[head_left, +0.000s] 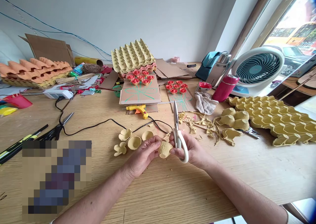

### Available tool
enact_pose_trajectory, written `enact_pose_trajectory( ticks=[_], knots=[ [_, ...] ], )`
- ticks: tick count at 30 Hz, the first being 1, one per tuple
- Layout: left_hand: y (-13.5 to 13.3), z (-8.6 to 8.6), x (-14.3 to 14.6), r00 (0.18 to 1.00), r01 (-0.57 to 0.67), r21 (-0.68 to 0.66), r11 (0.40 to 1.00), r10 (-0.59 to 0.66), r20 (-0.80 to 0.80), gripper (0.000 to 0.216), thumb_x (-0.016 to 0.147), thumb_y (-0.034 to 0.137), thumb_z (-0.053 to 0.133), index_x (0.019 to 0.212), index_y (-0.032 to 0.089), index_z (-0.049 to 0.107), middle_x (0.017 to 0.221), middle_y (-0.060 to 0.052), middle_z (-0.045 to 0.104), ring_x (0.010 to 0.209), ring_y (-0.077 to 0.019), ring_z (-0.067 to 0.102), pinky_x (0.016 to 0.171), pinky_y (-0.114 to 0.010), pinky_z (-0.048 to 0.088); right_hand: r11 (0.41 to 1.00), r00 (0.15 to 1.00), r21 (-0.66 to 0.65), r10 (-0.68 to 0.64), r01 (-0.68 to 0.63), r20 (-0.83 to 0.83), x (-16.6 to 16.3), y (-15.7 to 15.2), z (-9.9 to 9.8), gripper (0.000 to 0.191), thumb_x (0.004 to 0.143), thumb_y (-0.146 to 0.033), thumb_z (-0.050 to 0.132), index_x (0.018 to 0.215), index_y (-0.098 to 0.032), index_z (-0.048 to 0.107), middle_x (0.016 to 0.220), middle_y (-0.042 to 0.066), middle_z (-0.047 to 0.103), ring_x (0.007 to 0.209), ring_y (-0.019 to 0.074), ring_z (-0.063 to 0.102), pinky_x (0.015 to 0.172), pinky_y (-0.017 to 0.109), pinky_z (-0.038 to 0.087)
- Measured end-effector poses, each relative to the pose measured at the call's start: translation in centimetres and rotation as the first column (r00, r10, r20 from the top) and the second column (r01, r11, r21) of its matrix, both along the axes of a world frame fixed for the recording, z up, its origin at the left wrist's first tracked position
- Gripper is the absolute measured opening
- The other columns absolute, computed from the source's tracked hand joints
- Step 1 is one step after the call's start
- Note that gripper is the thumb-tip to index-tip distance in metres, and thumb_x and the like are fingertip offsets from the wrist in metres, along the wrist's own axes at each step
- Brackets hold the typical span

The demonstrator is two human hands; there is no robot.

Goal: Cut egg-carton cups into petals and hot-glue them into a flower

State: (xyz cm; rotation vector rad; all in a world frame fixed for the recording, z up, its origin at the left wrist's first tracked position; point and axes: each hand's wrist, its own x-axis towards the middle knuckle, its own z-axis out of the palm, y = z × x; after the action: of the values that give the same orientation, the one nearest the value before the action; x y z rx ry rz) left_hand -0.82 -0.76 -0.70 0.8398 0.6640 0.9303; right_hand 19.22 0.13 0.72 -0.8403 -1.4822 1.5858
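A yellow-tan egg-carton cup [165, 149] is pinched in my left hand [145, 153], its rough rounded bottom facing me. My right hand [194, 150] holds white-handled scissors [176, 118], blades pointing away and looking closed; its thumb and fingertips also meet the cup's right side. Left of the cup, round cut cups [134, 143] lie on the table, along with one slit cup [124, 135] and one petal-shaped cup [120, 149]. Torn carton scraps [197, 123] are scattered beyond my right hand. Nearby at right are several joined uncut cups [233, 117].
A yellow glue gun [138, 110] with a black cord lies ahead, by cardboard [139, 97] bearing red paper flowers [140, 77]. Egg trays [278, 120] lie at right, near a fan [259, 67] and red flask [225, 87]. Black scissors [58, 128] rest at left.
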Motion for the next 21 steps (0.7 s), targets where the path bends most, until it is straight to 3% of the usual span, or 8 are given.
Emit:
enact_pose_trajectory(
  ticks=[3, 8, 13, 17, 21],
  knots=[
    [0.0, -0.1, 0.0, 0.999, -0.021, -0.016, 1.0, 0.021, 0.03, 0.023, 0.089, 0.04, 0.071, 0.088, 0.018, 0.071, 0.089, -0.005, 0.07, 0.086, -0.0178, 0.064, 0.078, -0.028, 0.05, 1.0, 0.999, 0.013, -0.002, 0.002, -0.035, 0.0, 0.0, -0.2, 0.039, 0.074, -0.039, 0.085, 0.093, -0.022, 0.055, 0.083, -0.003, 0.052, 0.066, 0.0099, 0.045, 0.06, 0.022, 0.044],
    [-0.1, -0.5, 0.0, 0.997, 0.044, 0.009, 0.999, -0.044, 0.061, 0.032, 0.095, 0.045, 0.063, 0.116, 0.022, 0.066, 0.112, -0.009, 0.071, 0.097, -0.0228, 0.07, 0.082, -0.035, 0.056, 0.989, 0.996, 0.12, -0.089, 0.09, -0.018, 0.3, -0.1, -0.9, 0.035, 0.078, -0.037, 0.082, 0.095, -0.024, 0.055, 0.088, -0.002, 0.055, 0.075, 0.0132, 0.051, 0.068, 0.025, 0.046],
    [-0.2, -0.4, 0.1, 0.991, 0.123, -0.022, 0.992, -0.122, 0.045, 0.035, 0.091, 0.044, 0.07, 0.114, 0.018, 0.067, 0.106, -0.011, 0.074, 0.093, -0.0229, 0.073, 0.079, -0.032, 0.057, 0.964, 0.986, 0.238, -0.141, 0.118, 0.083, 0.4, -0.3, -1.7, 0.03, 0.086, -0.044, 0.075, 0.098, -0.025, 0.056, 0.093, 0.001, 0.057, 0.084, 0.0176, 0.055, 0.073, 0.029, 0.049],
    [-0.1, 0.1, 0.1, 1.0, 0.007, 0.018, 1.0, -0.007, 0.01, 0.037, 0.084, 0.035, 0.08, 0.115, 0.021, 0.066, 0.113, -0.008, 0.071, 0.093, -0.0206, 0.072, 0.083, -0.035, 0.057, 0.944, 0.98, 0.305, -0.169, 0.129, 0.108, 0.4, -0.3, -1.3, 0.03, 0.087, -0.043, 0.075, 0.103, -0.024, 0.058, 0.098, 0.003, 0.059, 0.09, 0.0198, 0.057, 0.079, 0.032, 0.05],
    [0.0, 0.5, 0.1, 0.992, -0.097, 0.094, 0.991, 0.104, -0.07, 0.04, 0.078, 0.03, 0.085, 0.113, 0.021, 0.068, 0.109, -0.007, 0.071, 0.098, -0.0213, 0.069, 0.083, -0.032, 0.055, 0.927, 0.966, 0.326, -0.232, 0.183, 0.118, 0.5, 0.0, -0.7, 0.028, 0.091, -0.044, 0.069, 0.106, -0.023, 0.059, 0.101, 0.004, 0.062, 0.082, 0.0182, 0.057, 0.074, 0.032, 0.049]
  ],
)
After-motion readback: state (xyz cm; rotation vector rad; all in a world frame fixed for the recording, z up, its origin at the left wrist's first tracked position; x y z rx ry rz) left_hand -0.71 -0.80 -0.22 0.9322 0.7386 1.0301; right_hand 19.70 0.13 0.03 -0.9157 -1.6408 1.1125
